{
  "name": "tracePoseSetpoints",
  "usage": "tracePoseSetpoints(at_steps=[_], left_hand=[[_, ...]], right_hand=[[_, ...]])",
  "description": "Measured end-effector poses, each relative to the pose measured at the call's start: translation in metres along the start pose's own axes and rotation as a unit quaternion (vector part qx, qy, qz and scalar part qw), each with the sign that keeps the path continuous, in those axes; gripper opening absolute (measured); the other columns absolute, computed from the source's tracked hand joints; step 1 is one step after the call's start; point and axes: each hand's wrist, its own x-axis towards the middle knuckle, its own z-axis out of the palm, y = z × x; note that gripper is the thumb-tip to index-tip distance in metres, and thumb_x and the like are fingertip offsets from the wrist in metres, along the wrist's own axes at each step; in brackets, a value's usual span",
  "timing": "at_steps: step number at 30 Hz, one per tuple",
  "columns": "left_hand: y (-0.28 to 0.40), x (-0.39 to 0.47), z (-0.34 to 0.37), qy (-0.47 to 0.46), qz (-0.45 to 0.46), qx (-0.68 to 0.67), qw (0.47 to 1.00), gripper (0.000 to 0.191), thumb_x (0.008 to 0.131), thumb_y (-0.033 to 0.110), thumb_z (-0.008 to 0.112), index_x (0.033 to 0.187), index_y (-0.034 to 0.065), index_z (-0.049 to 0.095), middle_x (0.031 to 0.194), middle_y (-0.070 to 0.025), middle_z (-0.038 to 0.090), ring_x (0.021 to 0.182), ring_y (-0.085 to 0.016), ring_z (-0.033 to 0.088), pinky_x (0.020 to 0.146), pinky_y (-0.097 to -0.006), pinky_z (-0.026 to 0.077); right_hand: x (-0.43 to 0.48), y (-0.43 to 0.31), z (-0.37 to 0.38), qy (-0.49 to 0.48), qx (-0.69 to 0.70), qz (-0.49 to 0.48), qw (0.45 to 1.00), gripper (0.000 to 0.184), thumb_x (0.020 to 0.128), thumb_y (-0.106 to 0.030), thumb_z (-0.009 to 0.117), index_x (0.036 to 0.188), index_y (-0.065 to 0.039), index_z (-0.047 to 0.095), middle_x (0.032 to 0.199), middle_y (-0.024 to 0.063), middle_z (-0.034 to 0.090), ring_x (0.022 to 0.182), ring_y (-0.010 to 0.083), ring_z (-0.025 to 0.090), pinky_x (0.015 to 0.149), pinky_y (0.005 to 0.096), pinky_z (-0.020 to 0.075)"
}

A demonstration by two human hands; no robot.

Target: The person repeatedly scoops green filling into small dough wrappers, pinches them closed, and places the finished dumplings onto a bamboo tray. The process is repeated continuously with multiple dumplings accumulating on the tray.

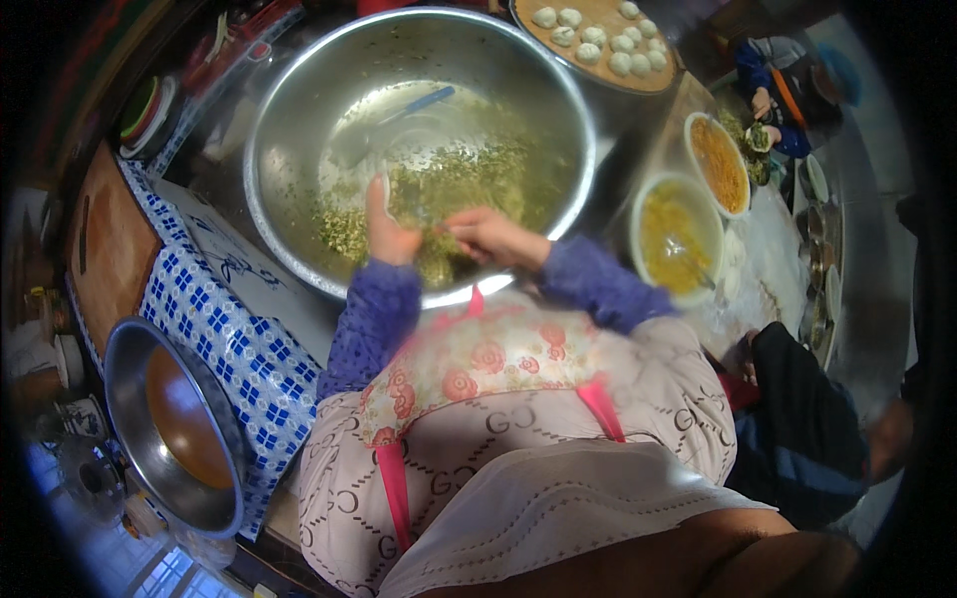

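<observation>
A large steel basin (262,172) stands before me, with chopped green filling (478,172) spread over its near half. Over the near side of the basin, my left hand (390,228) points its fingers up and away. A thin pale edge runs along the inside of those fingers; blur hides what it belongs to. My right hand (490,235) is close by on the right, its fingertips pinched together towards the left hand. Whatever lies between the two hands is too blurred to name. A blue-handled utensil (430,101) rests in the far part of the basin.
Round filled dough pieces (593,36) sit on a round board (538,15). To the right are a bowl of yellow food (673,232) and a bowl of orange shreds (718,161). Another person's hands (762,105) hold green-filled dough. A steel bowl (123,396) stands left.
</observation>
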Motion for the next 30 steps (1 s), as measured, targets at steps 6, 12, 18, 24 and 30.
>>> tracePoseSetpoints(at_steps=[6,12,18,24,30], left_hand=[[-0.005,-0.006,-0.004,-0.002,0.091,0.094,0.991,0.035,0.09,0.023,0.064,0.12,0.0066,0.058,0.111,-0.0073,0.063,0.104,-0.023,0.061,0.092,-0.0397,0.051],[0.022,0.011,-0.021,-0.014,0.089,0.191,0.977,0.071,0.067,-0.004,0.078,0.132,-0.0006,0.049,0.125,-0.016,0.055,0.116,-0.027,0.055,0.098,-0.0326,0.047],[0.026,-0.013,0.017,-0.065,-0.039,-0.013,0.997,0.034,0.087,0.022,0.06,0.117,0.0058,0.06,0.114,-0.0113,0.064,0.105,-0.027,0.062,0.091,-0.0416,0.052],[0.022,-0.027,0.049,-0.042,-0.129,-0.068,0.988,0.03,0.094,0.026,0.052,0.114,0.0049,0.061,0.108,-0.0117,0.066,0.102,-0.028,0.062,0.089,-0.0432,0.053],[0.008,-0.024,0.038,0.081,-0.214,-0.12,0.966,0.032,0.096,0.033,0.045,0.106,0.0093,0.065,0.1,-0.0091,0.069,0.094,-0.026,0.066,0.082,-0.0427,0.055]], right_hand=[[0.002,-0.003,-0.012,-0.048,-0.019,0.042,0.998,0.026,0.1,-0.013,0.048,0.12,-0.008,0.065,0.059,-0.0043,0.052,0.045,0.0049,0.04,0.041,0.0213,0.0292],[0.022,-0.015,-0.062,0.059,-0.601,-0.063,0.794,0.013,0.079,-0.009,0.06,0.076,-0.003,0.072,0.064,0.0126,0.064,0.054,0.0221,0.061,0.049,0.0377,0.0468],[0.064,0.057,-0.047,0.043,-0.755,-0.184,0.628,0.017,0.078,-0.009,0.057,0.082,-0.001,0.072,0.08,0.0186,0.07,0.077,0.0345,0.07,0.068,0.0442,0.0556],[0.051,-0.023,-0.04,0.112,-0.197,-0.215,0.95,0.028,0.095,-0.015,0.052,0.109,0.002,0.068,0.095,0.0142,0.072,0.085,0.0251,0.07,0.078,0.0376,0.0547],[0.009,-0.029,0.02,0.053,-0.221,-0.407,0.885,0.041,0.1,-0.017,0.044,0.135,0.003,0.05,0.13,0.0177,0.06,0.12,0.0248,0.057,0.104,0.0339,0.0419]])
